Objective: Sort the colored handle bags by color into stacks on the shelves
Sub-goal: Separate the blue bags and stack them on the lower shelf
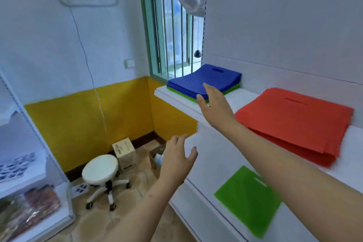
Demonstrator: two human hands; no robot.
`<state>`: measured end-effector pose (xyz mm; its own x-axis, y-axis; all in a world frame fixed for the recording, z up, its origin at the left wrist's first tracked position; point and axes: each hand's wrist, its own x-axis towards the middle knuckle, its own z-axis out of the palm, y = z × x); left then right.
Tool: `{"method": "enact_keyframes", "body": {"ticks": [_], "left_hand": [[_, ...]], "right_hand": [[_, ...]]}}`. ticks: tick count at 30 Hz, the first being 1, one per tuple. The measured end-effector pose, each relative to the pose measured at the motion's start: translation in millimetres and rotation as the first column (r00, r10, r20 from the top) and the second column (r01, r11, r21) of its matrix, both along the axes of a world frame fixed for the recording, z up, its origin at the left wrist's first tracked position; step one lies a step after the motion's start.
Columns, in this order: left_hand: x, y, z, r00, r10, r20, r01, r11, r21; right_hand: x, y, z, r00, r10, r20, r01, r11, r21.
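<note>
Reaching with both grips spread and bare, left hand (pixel 176 160) and right hand (pixel 215 107), we judge sorting unfinished: blue bags (pixel 205 80) still cover green bags (pixel 229 91).

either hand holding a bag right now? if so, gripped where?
Nothing is held. The right hand is open, reaching toward the blue bags on the upper shelf. The left hand is open in the air, lower down.
</note>
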<state>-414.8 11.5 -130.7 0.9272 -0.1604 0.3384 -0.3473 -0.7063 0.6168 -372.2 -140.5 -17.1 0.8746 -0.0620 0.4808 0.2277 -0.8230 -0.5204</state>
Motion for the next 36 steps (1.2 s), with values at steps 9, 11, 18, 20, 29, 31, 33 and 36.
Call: {"method": "enact_keyframes", "body": {"ticks": [9, 11, 18, 20, 29, 31, 33, 36], "left_hand": [[176, -23, 89, 0.992, -0.010, 0.128, 0.015, 0.999, -0.034], [219, -35, 100, 0.991, -0.023, 0.133, 0.026, 0.999, -0.022], [346, -57, 106, 0.998, 0.019, 0.068, -0.034, 0.973, 0.228], [370, -56, 100, 0.999, 0.041, 0.032, -0.047, 0.977, 0.207], [398, -56, 56, 0.998, 0.052, 0.038, -0.060, 0.964, 0.258], [400, -56, 58, 0.998, 0.048, 0.051, -0.059, 0.964, 0.261], [401, -57, 57, 0.996, 0.043, 0.072, -0.060, 0.964, 0.260], [400, -58, 54, 0.992, 0.030, 0.121, -0.058, 0.970, 0.236]], "right_hand": [[144, -76, 42, 0.908, -0.384, -0.167, 0.360, 0.920, -0.158], [179, -92, 49, 0.871, -0.432, -0.233, 0.390, 0.898, -0.205], [270, -142, 41, 0.731, -0.534, -0.426, 0.394, 0.839, -0.375], [282, -149, 22, 0.687, -0.566, -0.455, 0.368, 0.812, -0.453], [300, -152, -11, 0.550, -0.694, -0.465, 0.369, 0.701, -0.610], [301, -152, -12, 0.546, -0.706, -0.451, 0.379, 0.688, -0.619], [301, -151, -14, 0.549, -0.722, -0.421, 0.395, 0.668, -0.631], [300, -142, -15, 0.566, -0.745, -0.352, 0.414, 0.627, -0.660]]}}
